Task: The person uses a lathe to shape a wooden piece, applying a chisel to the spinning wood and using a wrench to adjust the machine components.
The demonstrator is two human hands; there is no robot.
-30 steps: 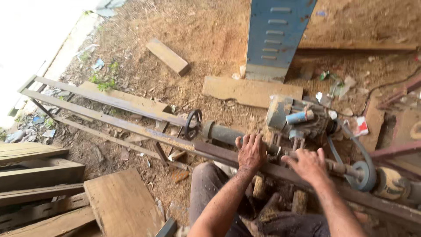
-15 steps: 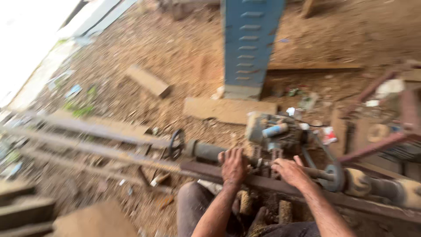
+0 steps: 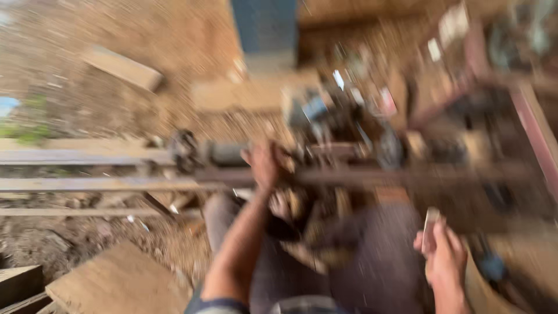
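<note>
— Though the view is badly smeared, what sits nearest, taking the long steel rail (image 3: 360, 174) as the marker?

— On the near side of the rail, the right hand (image 3: 444, 261) is lifted off it, fingers curled around a small pale flat piece (image 3: 430, 222) pinched upright. What that piece is, I cannot tell. A wooden board (image 3: 116, 285) lies on the dirt, near and far off to the left.

— And the left hand?

— The left hand (image 3: 264, 166) is pressed onto the rail itself, fingers bent over its top edge, holding on.

— Beyond the rail?

— Just behind it sits a grey motor unit (image 3: 325, 119), blurred. Farther back a flat plank (image 3: 244, 93) lies on the ground, then a blue metal post (image 3: 267, 29). A loose wood block (image 3: 122, 68) lies beyond the rail, to the left.
</note>
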